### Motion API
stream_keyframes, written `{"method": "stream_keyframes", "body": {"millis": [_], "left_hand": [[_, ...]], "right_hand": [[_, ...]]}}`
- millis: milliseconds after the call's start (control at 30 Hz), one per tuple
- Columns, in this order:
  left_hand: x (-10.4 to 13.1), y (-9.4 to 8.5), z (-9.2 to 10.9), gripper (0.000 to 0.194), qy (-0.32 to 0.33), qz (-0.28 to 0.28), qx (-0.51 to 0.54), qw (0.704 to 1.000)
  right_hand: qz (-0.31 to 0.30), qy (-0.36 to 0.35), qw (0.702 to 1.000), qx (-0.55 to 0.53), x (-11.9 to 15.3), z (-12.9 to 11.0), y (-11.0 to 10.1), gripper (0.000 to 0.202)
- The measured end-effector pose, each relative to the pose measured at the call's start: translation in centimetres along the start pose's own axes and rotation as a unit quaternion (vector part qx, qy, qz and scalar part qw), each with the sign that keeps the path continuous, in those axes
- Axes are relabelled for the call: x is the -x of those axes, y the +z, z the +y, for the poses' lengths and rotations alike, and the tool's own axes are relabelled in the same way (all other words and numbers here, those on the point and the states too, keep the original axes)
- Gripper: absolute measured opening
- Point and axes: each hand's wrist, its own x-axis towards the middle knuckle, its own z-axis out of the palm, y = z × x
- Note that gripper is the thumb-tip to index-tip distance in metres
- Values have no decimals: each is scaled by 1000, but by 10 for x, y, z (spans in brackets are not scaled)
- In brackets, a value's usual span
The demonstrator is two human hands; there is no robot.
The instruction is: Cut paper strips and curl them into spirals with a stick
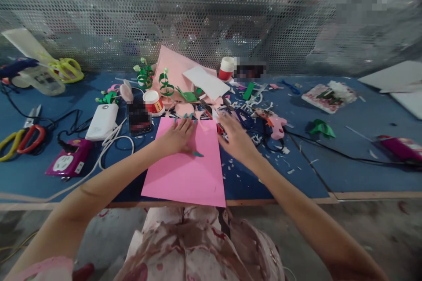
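A sheet of pink paper (187, 175) lies on the blue table in front of me, its near edge at the table's front edge. My left hand (180, 135) rests flat on the upper part of the sheet, fingers spread, with green nails. Just beyond the sheet's right edge, my right hand (235, 134) is among paper scraps, fingers stretched forward and thumb apart; its fingertips are slightly blurred. Beside its thumb shows a small red and black thing (219, 129), mostly hidden. Past the sheet's far edge lie pale pink paper (171, 68) and a white piece of paper (206, 81).
Left are scissors (31, 129), a white power bank (102, 121), a purple device (69, 158) and cables. Red-and-white tubs (153, 103) and green paper plants (166, 85) stand behind. A pink glue gun (276, 126) lies right. Perforated metal (198, 17) rises behind the table.
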Motion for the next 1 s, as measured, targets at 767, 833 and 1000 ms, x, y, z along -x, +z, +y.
{"method": "stream_keyframes", "body": {"millis": [767,833,1000], "left_hand": [[4,-5,1,101,-1,22,-14,1000],[5,-8,2,102,-1,15,-22,1000],[2,-16,7,88,-10,24,-64,998]], "right_hand": [[189,268,944,24,-21,54,-14,32],[201,275,940,24,-21,53,-14,32],[184,262,947,30,-22,51,-11,33]]}}
